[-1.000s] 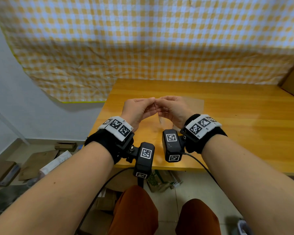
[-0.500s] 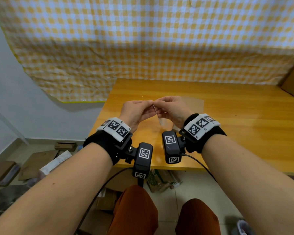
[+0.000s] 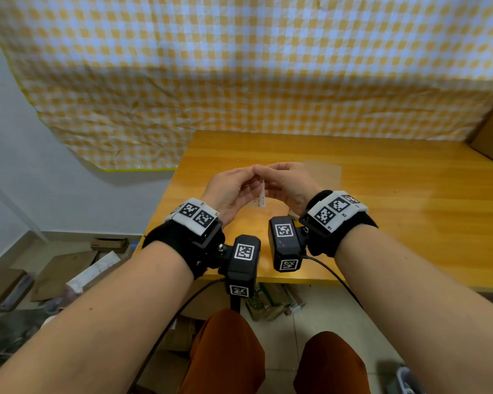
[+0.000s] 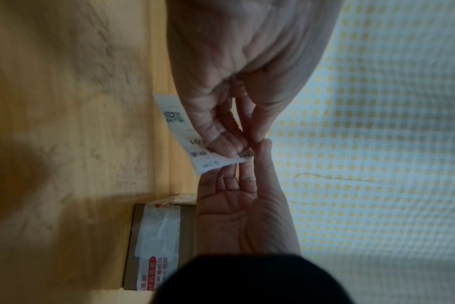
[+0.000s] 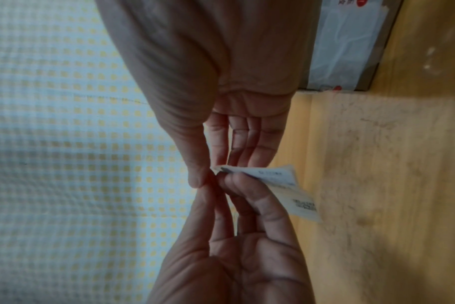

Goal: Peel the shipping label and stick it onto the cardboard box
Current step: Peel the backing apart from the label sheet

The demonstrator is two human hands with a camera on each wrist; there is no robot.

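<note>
Item: shipping label [image 3: 262, 197], white, printed with a square code and small text, held in the air above the near part of the table [image 3: 410, 194]; we see it edge-on from the head view, hanging down between the two hands. Left hand [image 3: 230, 191]: we record its thumb and fingertips pinching the label's upper end. Right hand [image 3: 285, 185]: likewise pinching that same upper end, its fingertips meeting those of the left hand. In the left wrist view the label [image 4: 181, 131] runs slantwise, one hand's thumb pressed on its printed face; in the right wrist view the label [image 5: 286, 191] shows a bent top corner at the pinch. We cannot tell whether any backing has separated from it. Item: cardboard box [image 4: 159, 242], brown, with white tape and red printing on it, resting on the table beyond the hands, well apart from the label; in the right wrist view the box [image 5: 351, 45] is partly hidden by a hand. Surroundings: yellow-and-white checked cloth [image 3: 239, 66] hanging behind the table; a brown flat sheet [image 3: 325, 173] lying on the table just beyond the right hand.
</note>
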